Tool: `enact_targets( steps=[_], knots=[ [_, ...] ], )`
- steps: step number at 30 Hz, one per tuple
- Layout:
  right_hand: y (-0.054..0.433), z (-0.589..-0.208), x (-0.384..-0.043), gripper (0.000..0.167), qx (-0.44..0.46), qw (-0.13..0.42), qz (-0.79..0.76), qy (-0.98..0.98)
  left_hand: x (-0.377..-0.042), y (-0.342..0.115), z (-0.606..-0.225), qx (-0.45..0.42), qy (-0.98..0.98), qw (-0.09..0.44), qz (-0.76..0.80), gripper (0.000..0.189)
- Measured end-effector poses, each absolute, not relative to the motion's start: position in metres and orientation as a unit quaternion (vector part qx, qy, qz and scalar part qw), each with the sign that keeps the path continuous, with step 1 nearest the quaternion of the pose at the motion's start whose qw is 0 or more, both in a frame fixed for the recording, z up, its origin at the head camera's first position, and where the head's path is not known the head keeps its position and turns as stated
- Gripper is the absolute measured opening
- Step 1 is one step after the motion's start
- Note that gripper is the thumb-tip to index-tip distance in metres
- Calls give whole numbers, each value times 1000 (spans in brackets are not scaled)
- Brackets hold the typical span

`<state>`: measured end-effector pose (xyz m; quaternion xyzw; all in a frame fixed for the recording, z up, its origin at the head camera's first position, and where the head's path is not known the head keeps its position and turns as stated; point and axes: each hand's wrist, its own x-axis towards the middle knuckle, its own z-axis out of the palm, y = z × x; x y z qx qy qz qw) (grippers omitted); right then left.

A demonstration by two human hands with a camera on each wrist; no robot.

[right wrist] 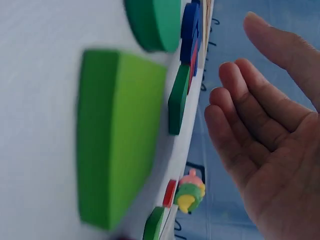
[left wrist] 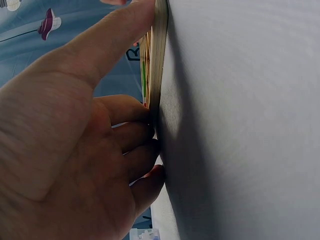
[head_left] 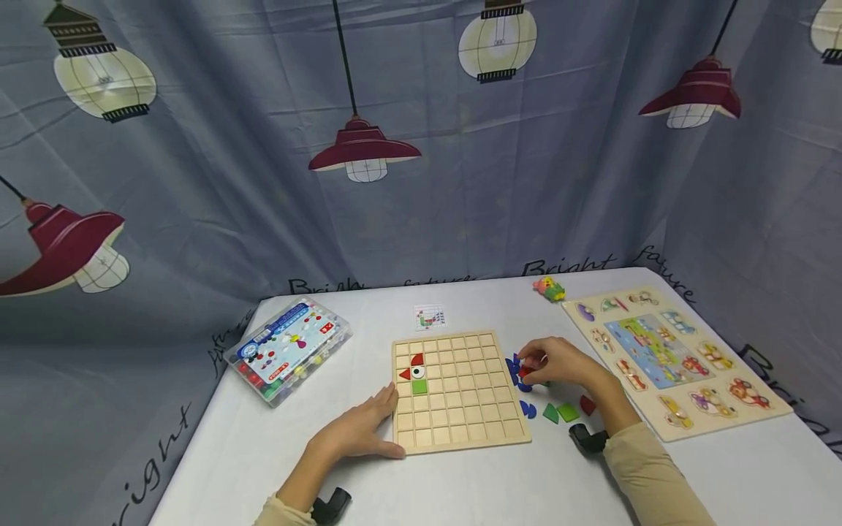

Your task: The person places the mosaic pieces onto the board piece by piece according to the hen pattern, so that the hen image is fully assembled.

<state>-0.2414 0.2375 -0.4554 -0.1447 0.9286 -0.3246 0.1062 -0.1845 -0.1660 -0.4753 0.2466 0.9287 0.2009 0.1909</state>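
Observation:
A square wooden grid board (head_left: 460, 416) lies mid-table, with a red quarter-round piece (head_left: 417, 359), a red triangle (head_left: 404, 374), a white eye tile (head_left: 417, 372) and a green square (head_left: 419, 386) at its upper left. My left hand (head_left: 362, 427) rests along the board's left edge, thumb at the near corner; the left wrist view has its fingers against the board's side (left wrist: 159, 60). Beyond the board's right side, my right hand (head_left: 559, 361) hovers over blue pieces (head_left: 513, 369) and a red piece (head_left: 525, 372). In the right wrist view, its thumb and fingers are apart with nothing between them.
Near the right wrist lie a green triangle (head_left: 551, 413), a light green square (head_left: 568, 413) and a red piece (head_left: 588, 405). A picture puzzle board (head_left: 658, 409) is at right, a small toy (head_left: 549, 288) behind. A plastic case (head_left: 289, 349) stands left; a pattern card (head_left: 430, 317) lies behind the grid.

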Motion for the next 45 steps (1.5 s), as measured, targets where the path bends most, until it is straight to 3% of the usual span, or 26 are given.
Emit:
enact_targets(
  steps=[16,45],
  knots=[
    [288,-459,-237,41,-102,120,-331,930,-183,-165,-474,240,929,194,204,109],
    [328,-466,-233,43,-55,146,-339,928,-184,-166,-473,245,926,198,208,109]
  ],
)
